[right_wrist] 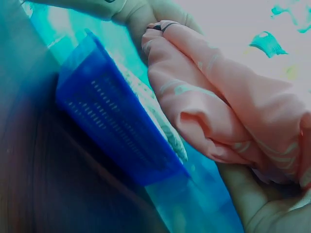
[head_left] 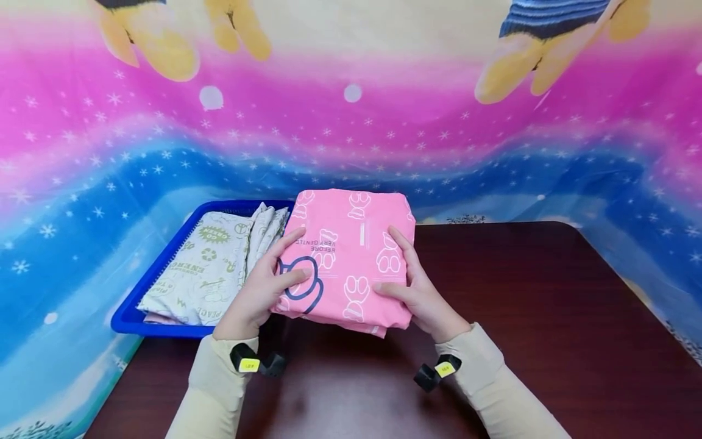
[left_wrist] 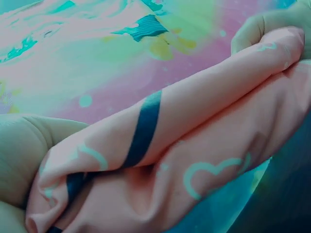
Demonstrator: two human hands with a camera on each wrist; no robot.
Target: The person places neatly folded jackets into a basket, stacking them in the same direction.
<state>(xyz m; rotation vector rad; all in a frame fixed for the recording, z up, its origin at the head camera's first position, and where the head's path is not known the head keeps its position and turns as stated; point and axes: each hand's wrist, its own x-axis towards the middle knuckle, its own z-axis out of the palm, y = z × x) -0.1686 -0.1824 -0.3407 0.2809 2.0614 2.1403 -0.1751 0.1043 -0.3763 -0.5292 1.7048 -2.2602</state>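
A folded pink cloth (head_left: 351, 256) with white line prints, a dark blue loop and small lettering is held up over the table, near the basket. My left hand (head_left: 260, 292) grips its left side, thumb lying on top. On the opposite side my right hand (head_left: 430, 299) grips it the same way, other fingers partly hidden underneath. In the left wrist view the cloth (left_wrist: 160, 141) shows a thick rolled edge and loose folds below. From the right wrist, the layered folds of the cloth (right_wrist: 218, 97) span between both hands.
A blue plastic basket (head_left: 123, 314) stands at the left, holding folded white cloth (head_left: 203, 262) with green print. The dark wooden table (head_left: 526, 305) extends to the right. Behind it hangs a colourful printed backdrop (head_left: 351, 134). Each wrist wears a small black camera (head_left: 244, 358).
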